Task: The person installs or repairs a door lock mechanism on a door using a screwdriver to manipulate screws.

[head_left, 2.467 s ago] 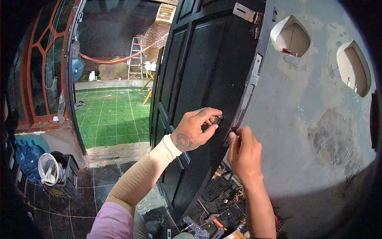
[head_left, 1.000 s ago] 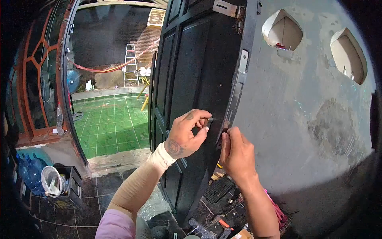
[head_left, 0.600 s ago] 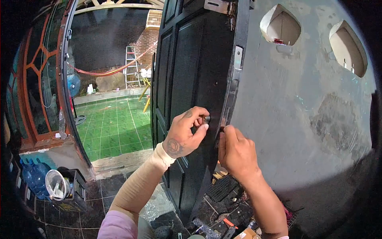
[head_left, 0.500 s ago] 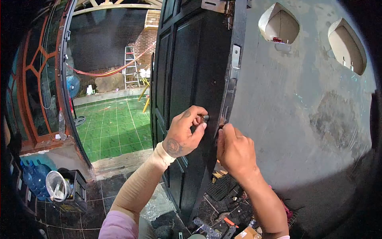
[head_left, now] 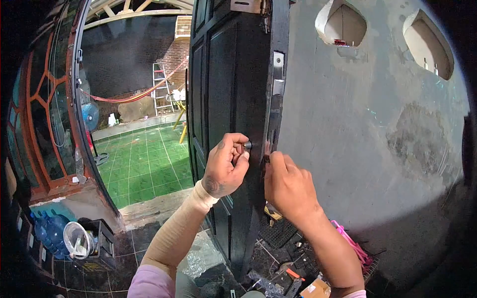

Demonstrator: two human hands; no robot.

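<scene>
Steady Pinch, Close Work

The left hand (head_left: 224, 166) pinches a small round metal cylinder (head_left: 248, 145) on the face of the black panelled door (head_left: 223, 79), near its narrow edge. The right hand (head_left: 292, 186) meets that edge, its grip hidden. Keeping the cylinder square seems wise.

- The dark floor of square tiles (head_left: 77, 278) spreads out on both sides of the tall black wooden door (head_left: 222, 74).
- Left of the door's foot: a crumpled, see-through plastic sheet (head_left: 201, 257).
- Farther left of the door: a black plastic crate (head_left: 107, 246).
- Right of the door: a flat black grid (head_left: 279, 233) and a brown cardboard box (head_left: 318, 288).
</scene>
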